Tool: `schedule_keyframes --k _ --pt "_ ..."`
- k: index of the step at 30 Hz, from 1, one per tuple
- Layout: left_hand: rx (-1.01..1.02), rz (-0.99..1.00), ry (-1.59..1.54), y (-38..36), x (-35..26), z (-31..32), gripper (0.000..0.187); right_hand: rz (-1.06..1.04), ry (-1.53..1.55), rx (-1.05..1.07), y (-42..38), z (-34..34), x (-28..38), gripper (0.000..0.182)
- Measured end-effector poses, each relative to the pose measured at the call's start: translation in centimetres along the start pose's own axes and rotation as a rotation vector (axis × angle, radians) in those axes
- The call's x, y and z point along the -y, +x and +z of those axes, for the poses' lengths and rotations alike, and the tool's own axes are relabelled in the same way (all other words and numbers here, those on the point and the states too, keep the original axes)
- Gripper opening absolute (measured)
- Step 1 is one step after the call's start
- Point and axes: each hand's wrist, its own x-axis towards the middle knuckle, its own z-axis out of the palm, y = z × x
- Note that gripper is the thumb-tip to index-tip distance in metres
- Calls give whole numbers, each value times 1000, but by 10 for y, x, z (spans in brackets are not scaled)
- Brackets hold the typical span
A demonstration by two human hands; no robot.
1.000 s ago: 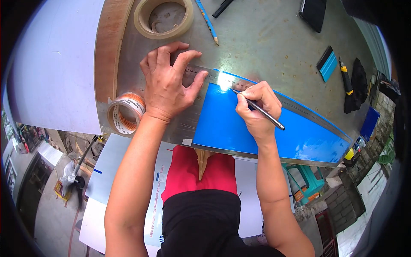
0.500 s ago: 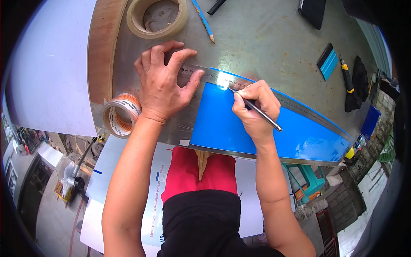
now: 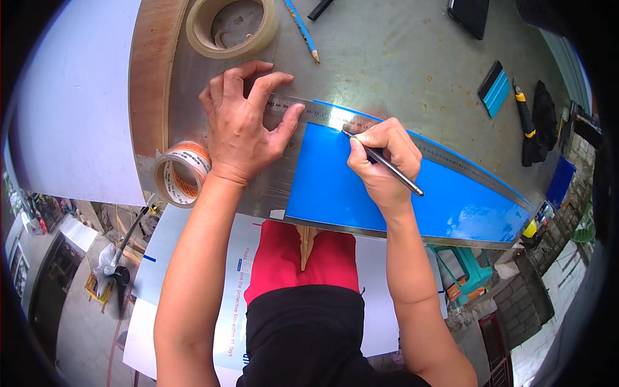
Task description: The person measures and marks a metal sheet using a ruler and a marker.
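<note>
Right of centre, the right hand (image 3: 387,161) pinches a dark pen (image 3: 403,177), tip at the metal ruler's (image 3: 322,113) edge. The left hand (image 3: 242,129), left of centre, spreads curved fingers, thumb on the ruler. Underneath, a blue sheet (image 3: 342,174) stretches rightward across the grey table (image 3: 387,64). Beyond, lower right, stands a green stool (image 3: 476,274).

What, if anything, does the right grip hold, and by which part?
The right grip holds a dark pen-like tool close to its pointed end.
</note>
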Motion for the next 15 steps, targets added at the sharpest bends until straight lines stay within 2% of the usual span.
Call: schedule_keyframes --k 5,7,15 --pt "-2 1 3 0 0 2 50 -5 -26 2 1 -1 3 19" --pt "-6 -15 -7 -1 1 3 42 -5 -19 5 1 -1 2 19" --pt "-5 10 4 0 1 1 49 -9 -16 -9 -1 0 0 20"
